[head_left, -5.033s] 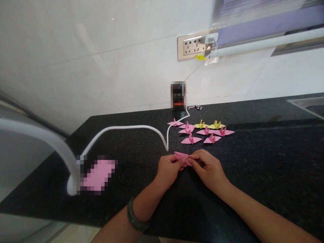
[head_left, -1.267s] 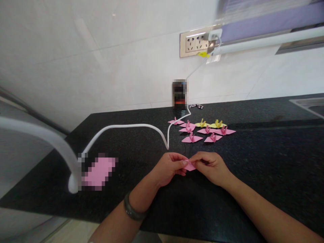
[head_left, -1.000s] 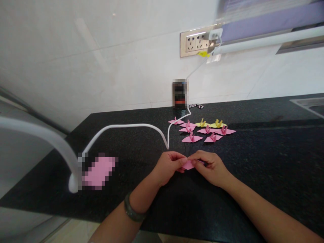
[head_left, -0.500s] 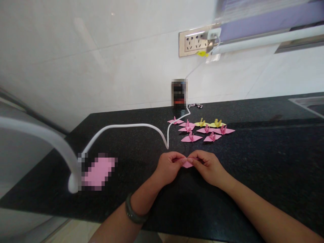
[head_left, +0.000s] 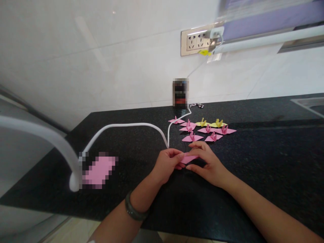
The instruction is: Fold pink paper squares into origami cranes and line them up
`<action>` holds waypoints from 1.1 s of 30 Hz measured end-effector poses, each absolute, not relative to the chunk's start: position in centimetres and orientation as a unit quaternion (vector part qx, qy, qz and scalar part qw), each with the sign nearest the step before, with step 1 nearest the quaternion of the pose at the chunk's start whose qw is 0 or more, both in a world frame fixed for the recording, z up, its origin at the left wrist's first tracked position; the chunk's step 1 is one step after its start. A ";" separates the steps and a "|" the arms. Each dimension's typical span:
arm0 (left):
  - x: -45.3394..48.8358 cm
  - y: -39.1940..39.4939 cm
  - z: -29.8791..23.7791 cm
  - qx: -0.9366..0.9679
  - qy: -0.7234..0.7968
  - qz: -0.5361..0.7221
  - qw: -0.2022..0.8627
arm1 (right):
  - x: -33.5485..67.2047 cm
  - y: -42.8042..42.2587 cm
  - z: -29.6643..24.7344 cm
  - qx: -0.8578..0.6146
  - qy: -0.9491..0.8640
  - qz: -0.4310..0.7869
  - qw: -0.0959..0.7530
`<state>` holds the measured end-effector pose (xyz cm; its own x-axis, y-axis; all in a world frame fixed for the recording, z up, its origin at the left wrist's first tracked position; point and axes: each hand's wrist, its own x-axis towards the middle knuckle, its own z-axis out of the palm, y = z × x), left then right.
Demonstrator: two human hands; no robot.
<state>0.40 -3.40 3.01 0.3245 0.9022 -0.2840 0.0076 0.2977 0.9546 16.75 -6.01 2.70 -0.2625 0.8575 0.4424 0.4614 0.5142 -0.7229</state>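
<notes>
A small piece of folded pink paper [head_left: 188, 158] is pinched at its left end by my left hand [head_left: 169, 164], thumb on top. My right hand [head_left: 209, 164] is beside the paper with thumb and fingers spread apart; its fingers are at the paper's right end, and the thumb stands off below. Just beyond my hands sit several pink paper cranes [head_left: 192, 137] and two yellow paper cranes [head_left: 218, 123], gathered in loose rows on the black countertop [head_left: 141, 145].
A thick white cable [head_left: 126, 125] loops across the counter from the left. Pink sheets [head_left: 100, 172], pixelated, lie at left. A pixelated dark device [head_left: 180, 92] leans on the wall beside a beaded strand [head_left: 197, 105]. A sink edge [head_left: 303, 103] shows at right; a wall socket [head_left: 196, 41] is above.
My right thumb and fingers have come off their pinch and spread apart. My left hand still grips the pink paper, which now shows more of its surface. The view has shifted slightly.
</notes>
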 end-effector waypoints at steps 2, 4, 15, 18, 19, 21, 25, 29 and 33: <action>0.3 -3.4 3.0 0.472 0.463 0.340 0.669 | 16.7 -6.0 2.6 -0.424 -0.781 0.206 0.410; 0.3 -3.3 2.9 0.469 0.459 0.339 0.674 | 16.6 -5.9 2.5 -0.422 -0.794 0.188 0.396; 0.7 -3.7 2.9 0.466 0.459 0.355 0.668 | 16.2 -6.1 2.2 -0.436 -0.785 0.192 0.396; 0.8 -3.7 2.8 0.474 0.460 0.349 0.664 | 15.6 -6.3 2.2 -0.456 -0.751 0.250 0.408; 0.8 -3.7 2.7 0.476 0.461 0.346 0.664 | 15.5 -6.4 2.2 -0.464 -0.738 0.264 0.413; 0.8 -3.7 2.7 0.477 0.461 0.341 0.666 | 15.4 -6.4 1.9 -0.480 -0.715 0.280 0.425; 0.8 -3.7 2.8 0.468 0.461 0.338 0.674 | 15.4 -6.3 1.5 -0.486 -0.690 0.296 0.447; 0.8 -3.7 2.8 0.470 0.456 0.334 0.678 | 15.6 -6.1 1.3 -0.485 -0.685 0.301 0.453; 0.7 -3.8 2.7 0.508 0.435 0.333 0.665 | 15.9 -5.9 1.3 -0.491 -0.685 0.301 0.447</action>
